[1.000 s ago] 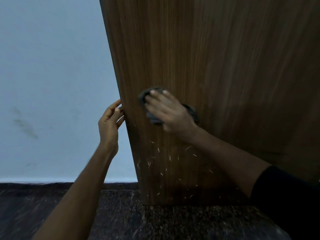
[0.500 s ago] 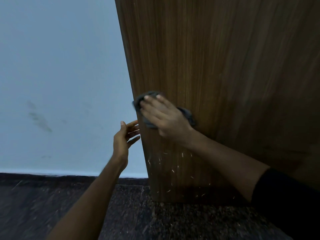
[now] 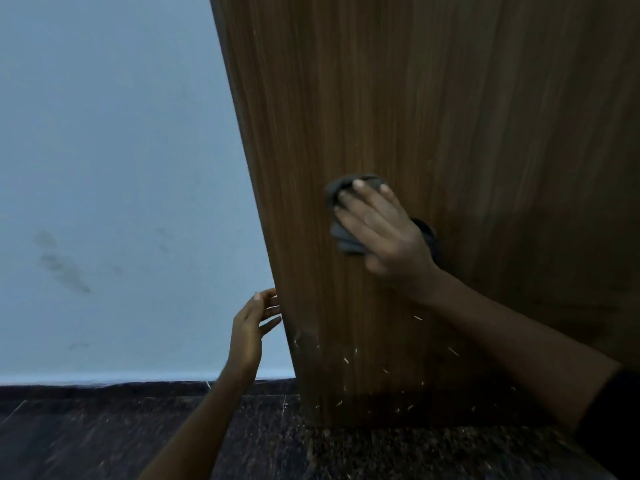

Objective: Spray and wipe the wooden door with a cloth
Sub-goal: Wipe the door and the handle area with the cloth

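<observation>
The brown wooden door (image 3: 433, 109) fills the right and middle of the head view, its free edge running down the middle. My right hand (image 3: 384, 230) presses a dark grey cloth (image 3: 341, 233) flat against the lower part of the door with straight fingers. My left hand (image 3: 254, 323) hovers by the door's free edge, fingers loosely spread, fingertips right at the edge; whether they touch it I cannot tell. Small pale flecks dot the bottom of the door. No spray bottle is in view.
A pale blue wall (image 3: 104, 168) with a few dark smudges stands left of the door. The floor (image 3: 138, 438) is dark speckled stone, and a dark skirting strip runs along the wall's foot.
My left hand let go of the door edge and dropped lower. My right hand slid the cloth to the right, away from the edge. The view shifted left.
</observation>
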